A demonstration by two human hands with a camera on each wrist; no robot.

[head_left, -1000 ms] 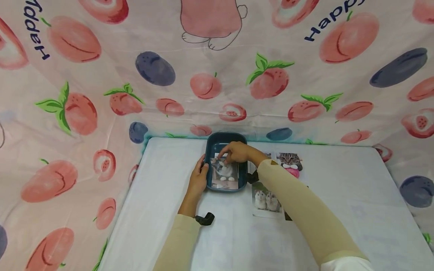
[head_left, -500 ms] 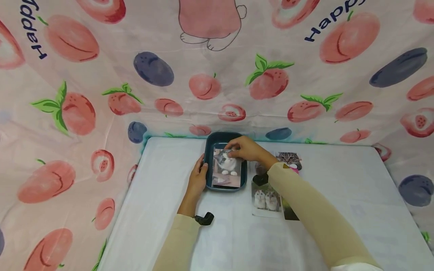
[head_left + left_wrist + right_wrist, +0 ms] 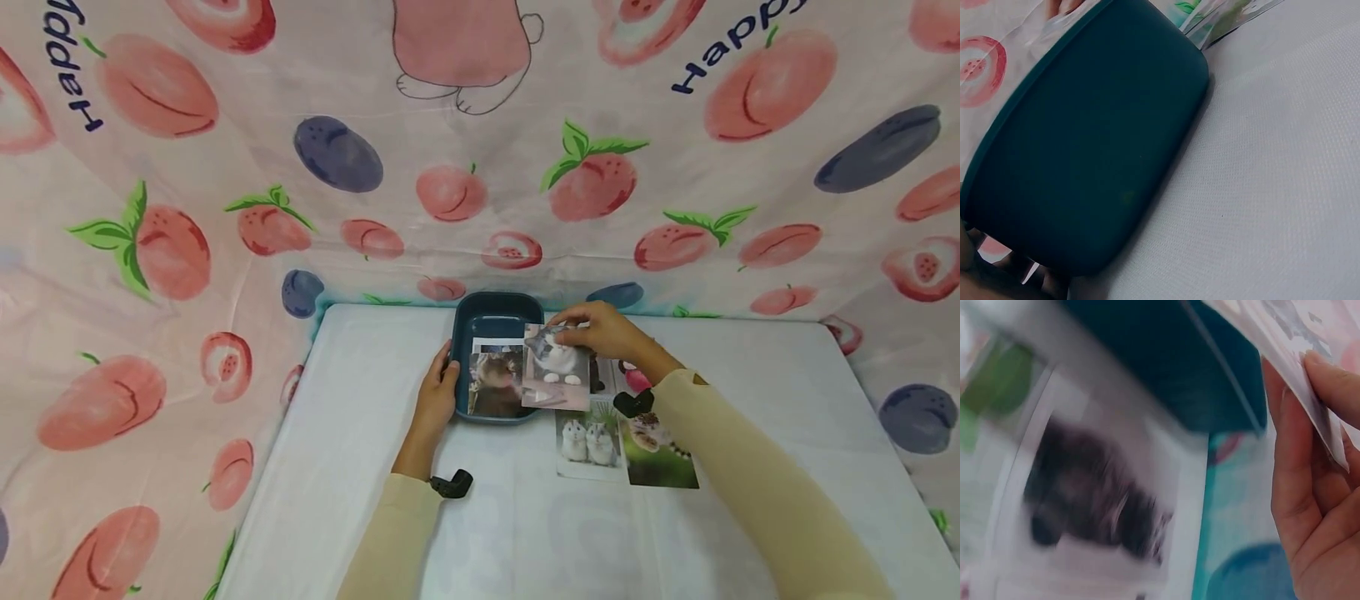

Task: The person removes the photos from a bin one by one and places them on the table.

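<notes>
My left hand (image 3: 437, 387) holds the left side of a dark blue-green plastic tray (image 3: 498, 305); in the left wrist view its fingers show at the tray's lower corner. My right hand (image 3: 603, 329) pinches the top of a photo card of a grey and white cat (image 3: 557, 385), thumb on the picture side. This card hangs over the tray's right rim and the cards on the table. Inside the tray lies a brownish photo card (image 3: 495, 383), its picture blurred, with a white edge showing behind it.
Right of the tray, several photo cards lie in rows on the white table (image 3: 525, 533): two white hamsters (image 3: 587, 442), a spotted animal on green (image 3: 660, 462), and a dark animal (image 3: 1085, 487). The right arm covers part of them. A fruit-print cloth (image 3: 450, 250) hangs behind.
My right hand has lifted the cat card out of the tray and moved it right, uncovering the brownish card. The left hand and the tray have stayed in place.
</notes>
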